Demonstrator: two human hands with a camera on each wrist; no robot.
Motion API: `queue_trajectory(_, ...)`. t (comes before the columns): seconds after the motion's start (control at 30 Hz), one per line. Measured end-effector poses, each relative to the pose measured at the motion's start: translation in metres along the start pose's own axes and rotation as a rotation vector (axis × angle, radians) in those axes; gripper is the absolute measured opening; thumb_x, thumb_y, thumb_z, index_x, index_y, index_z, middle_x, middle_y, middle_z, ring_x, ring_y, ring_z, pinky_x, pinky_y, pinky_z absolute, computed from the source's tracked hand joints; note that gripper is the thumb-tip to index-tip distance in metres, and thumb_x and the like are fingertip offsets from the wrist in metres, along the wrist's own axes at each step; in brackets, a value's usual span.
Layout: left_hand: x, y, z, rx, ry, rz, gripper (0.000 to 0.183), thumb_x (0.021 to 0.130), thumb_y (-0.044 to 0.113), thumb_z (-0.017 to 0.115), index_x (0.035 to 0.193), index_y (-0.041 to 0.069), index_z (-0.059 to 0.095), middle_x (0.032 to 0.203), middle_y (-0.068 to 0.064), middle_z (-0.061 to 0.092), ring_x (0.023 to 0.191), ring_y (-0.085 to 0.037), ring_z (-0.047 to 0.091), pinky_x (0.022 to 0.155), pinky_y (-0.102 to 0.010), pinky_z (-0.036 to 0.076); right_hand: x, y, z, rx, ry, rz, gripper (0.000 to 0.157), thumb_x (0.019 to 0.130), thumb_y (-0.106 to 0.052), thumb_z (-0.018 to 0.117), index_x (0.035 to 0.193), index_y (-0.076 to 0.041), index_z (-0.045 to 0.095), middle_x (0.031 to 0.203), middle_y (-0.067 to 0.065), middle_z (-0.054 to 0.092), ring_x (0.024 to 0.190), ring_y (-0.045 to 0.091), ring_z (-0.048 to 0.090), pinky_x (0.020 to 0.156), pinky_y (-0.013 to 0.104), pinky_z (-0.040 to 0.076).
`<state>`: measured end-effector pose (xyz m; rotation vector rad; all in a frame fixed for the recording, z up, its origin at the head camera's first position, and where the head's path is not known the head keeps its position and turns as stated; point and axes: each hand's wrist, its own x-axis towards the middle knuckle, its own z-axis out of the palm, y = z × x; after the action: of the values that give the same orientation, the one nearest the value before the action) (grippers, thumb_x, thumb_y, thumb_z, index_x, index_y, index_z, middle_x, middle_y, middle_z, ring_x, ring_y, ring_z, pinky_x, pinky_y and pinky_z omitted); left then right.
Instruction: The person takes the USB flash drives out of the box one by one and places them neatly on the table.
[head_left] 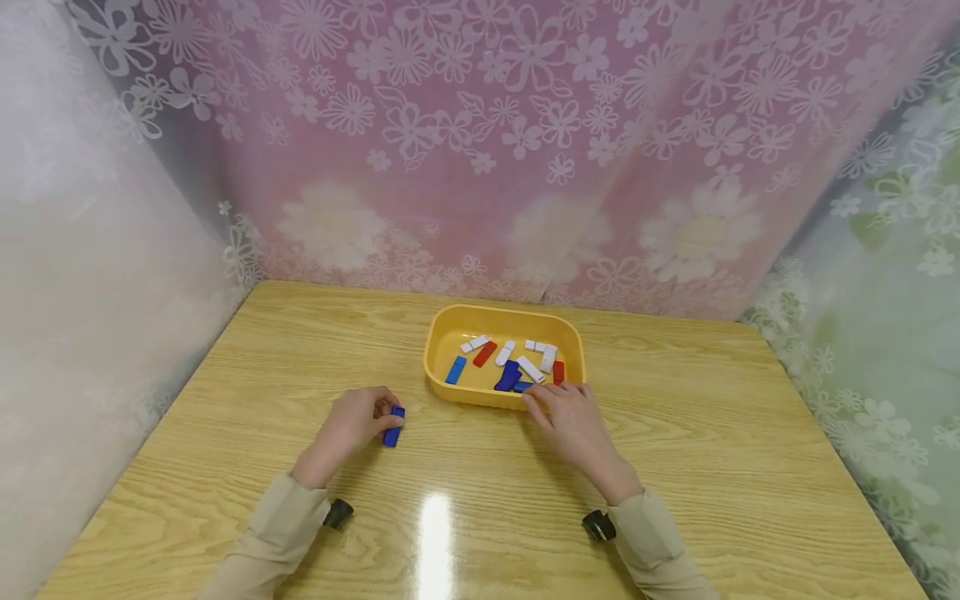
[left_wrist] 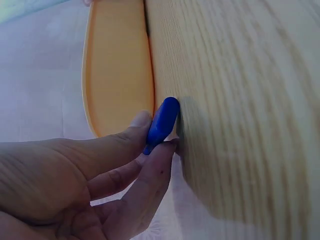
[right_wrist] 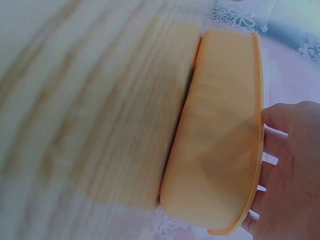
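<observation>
In the head view my left hand [head_left: 360,421] pinches a blue USB flash drive [head_left: 391,437] over the table, left of and in front of the yellow basin [head_left: 465,393]. Seen from the left wrist, the drive [left_wrist: 164,120] sits between thumb and fingers, its rounded end at the wood surface. My right hand [head_left: 573,425] holds the basin's front rim near its right corner. From the right wrist, the thumb [right_wrist: 279,117] touches the rim while the other fingers pass behind it; their tips are hidden. A blue drive [head_left: 522,387] lies in the basin beside that thumb.
Inside the basin several white, red and blue drives are scattered, among them a red drive [head_left: 485,354], a light blue drive [head_left: 456,370] and a white drive [head_left: 531,369]. The wooden table [head_left: 697,433] meets a flowered pink cloth [head_left: 480,208] at its back edge.
</observation>
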<state>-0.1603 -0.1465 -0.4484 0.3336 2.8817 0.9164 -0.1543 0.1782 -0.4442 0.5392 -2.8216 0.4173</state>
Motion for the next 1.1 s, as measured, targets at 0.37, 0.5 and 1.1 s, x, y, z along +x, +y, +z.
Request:
queue_trajectory(0.37,-0.006,-0.003,-0.003,0.011,-0.005,0.007,0.016,0.087,0.013,0.081,0.096,0.005,0.07,0.077,0.001,0.064,0.068,-0.011,0.056,0.065,-0.03,0.046,0.0,0.002,0.001,-0.013,0.007,-0.012,0.022,0.103,-0.03,0.061,0.108,-0.014,0.075,0.103,0.005,0.076,0.097,0.03,0.066,0.088,0.05,0.043)
queue_trajectory(0.5,-0.007,-0.002,-0.005,0.018,-0.002,0.0,0.013,0.09,0.013,0.077,0.097,0.005,0.07,0.079,0.0,0.066,0.069,-0.012,0.057,0.065,-0.03,0.047,0.0,0.003,0.001,-0.014,0.013,-0.017,0.022,0.103,-0.03,0.061,0.108,-0.014,0.075,0.103,0.005,0.076,0.097,0.029,0.066,0.088,0.049,0.043)
queue_trajectory(1.1,0.031,0.057,-0.016,-0.009,0.251,0.148,0.009,0.097,0.009,0.069,0.104,0.005,0.071,0.096,-0.008,0.071,0.085,-0.023,0.068,0.074,-0.037,0.057,0.0,0.002,-0.001,-0.021,0.017,-0.021,0.021,0.102,-0.03,0.062,0.106,-0.015,0.076,0.101,0.004,0.077,0.092,0.028,0.065,0.086,0.047,0.043)
